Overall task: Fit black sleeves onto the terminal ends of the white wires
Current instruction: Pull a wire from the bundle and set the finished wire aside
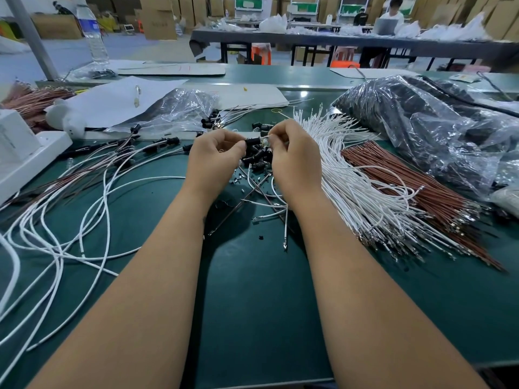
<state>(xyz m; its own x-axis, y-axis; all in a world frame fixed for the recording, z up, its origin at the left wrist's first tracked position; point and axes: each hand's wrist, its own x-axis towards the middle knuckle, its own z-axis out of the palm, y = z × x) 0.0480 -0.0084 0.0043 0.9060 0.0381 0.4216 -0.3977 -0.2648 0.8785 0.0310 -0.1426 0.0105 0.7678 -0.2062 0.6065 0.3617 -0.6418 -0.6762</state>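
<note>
left hand (214,155) pinching black sleeve (252,142), right hand (295,153) opposite

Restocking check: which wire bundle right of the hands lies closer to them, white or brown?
The white bundle: it fans out right beside the right hand, while the brown bundle lies beyond it, toward the plastic bag.

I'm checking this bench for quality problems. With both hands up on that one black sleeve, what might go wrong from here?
1. The left hand and right hand pinch the black sleeve above the loose sleeve pile; a slip would likely lose it among them.
2. Finished white wires lie looped and crossed with brown ones, so pulling one may drag others.
3. The white wire bundle sits close beside the right forearm, which could sweep it.
</note>
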